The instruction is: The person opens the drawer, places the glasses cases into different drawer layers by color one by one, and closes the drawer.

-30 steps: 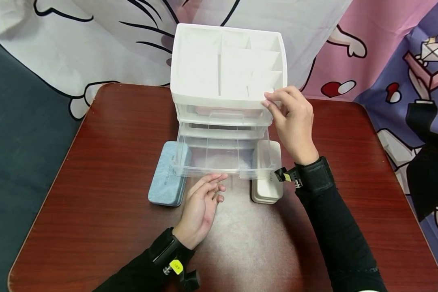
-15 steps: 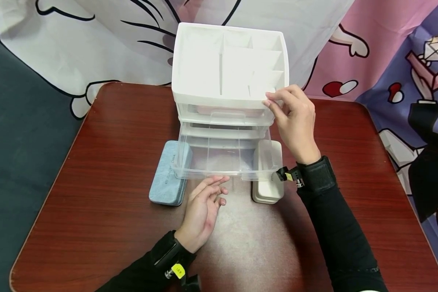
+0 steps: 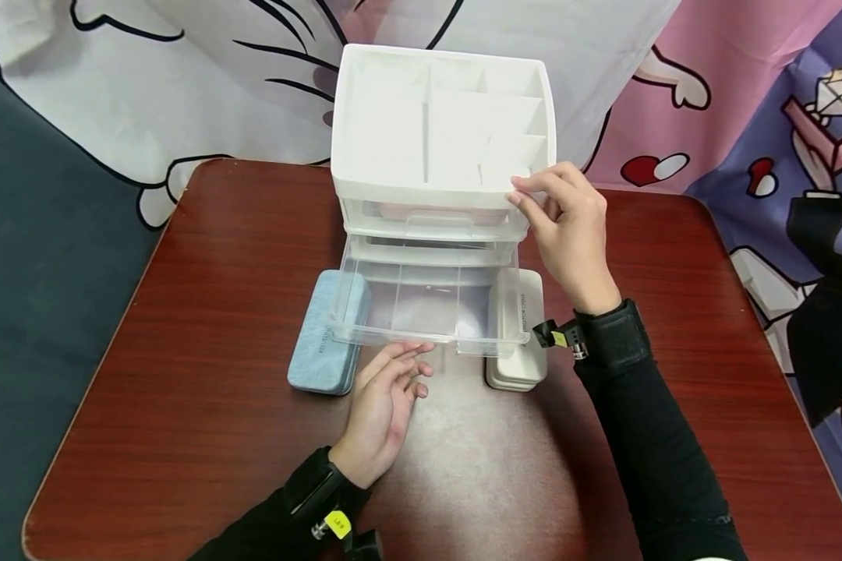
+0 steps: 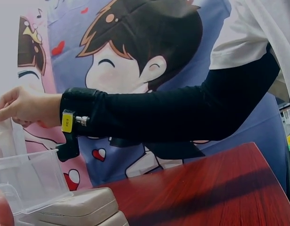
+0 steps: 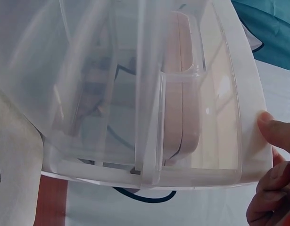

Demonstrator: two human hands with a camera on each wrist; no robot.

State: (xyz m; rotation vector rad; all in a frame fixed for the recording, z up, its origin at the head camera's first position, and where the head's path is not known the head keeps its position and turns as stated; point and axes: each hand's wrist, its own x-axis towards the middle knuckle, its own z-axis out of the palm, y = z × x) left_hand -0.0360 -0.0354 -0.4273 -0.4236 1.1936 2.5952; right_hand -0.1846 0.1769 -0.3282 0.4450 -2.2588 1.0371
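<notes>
Leftward, blue case (image 3: 319, 354): lies on the table (image 3: 203, 366).
Left hand (image 3: 382, 405): fingers loosely extended, gripping nothing, at the front of the clear drawer (image 3: 424, 308); contact unclear.
Clear drawer: extended from the white organizer (image 3: 386, 117); probably light, slick, thin-walled; take it by the front lip.
Pale case (image 3: 518, 370): overlapped by the drawer's right corner.
Right hand (image 3: 571, 238): pinches the organizer's front right corner.

Worktop (image 3: 203, 351): near edge falls outside my head view | far edge: partly hidden behind the drawer unit (image 3: 382, 117) | blue case (image 3: 316, 358), nearer the worktop's left edge: lettering too small for me | left hand (image 3: 379, 409): I can't tell whether it touches the open drawer (image 3: 426, 308) | right hand (image 3: 574, 234): cropped in my right wrist view
</notes>
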